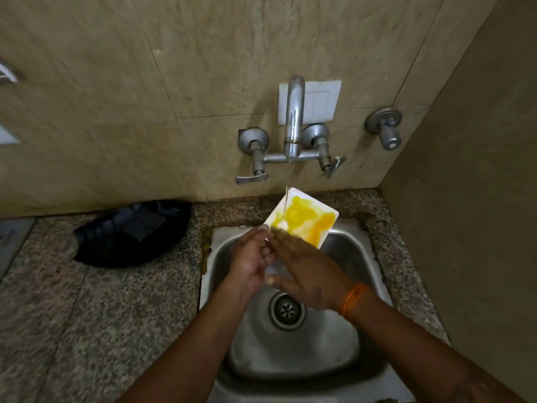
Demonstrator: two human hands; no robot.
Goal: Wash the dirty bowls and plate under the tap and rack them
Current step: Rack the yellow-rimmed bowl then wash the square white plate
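Note:
A white square plate (305, 218) smeared with yellow residue is tilted over the steel sink (343, 338), under a thin stream of water from the tap (294, 123). My left hand (251, 258) grips the plate's near left edge, thumb on its rim. My right hand (308, 271) lies with straight fingers on the plate's near face, fingertips on the yellow smear. An orange thread band circles my right wrist.
A black basket-like rack (130, 232) holding a dark scrub pad stands on the speckled granite counter (87, 301) left of the sink. Two tap handles flank the spout, and another valve (385, 126) sticks out of the wall at the right. A side wall closes the right.

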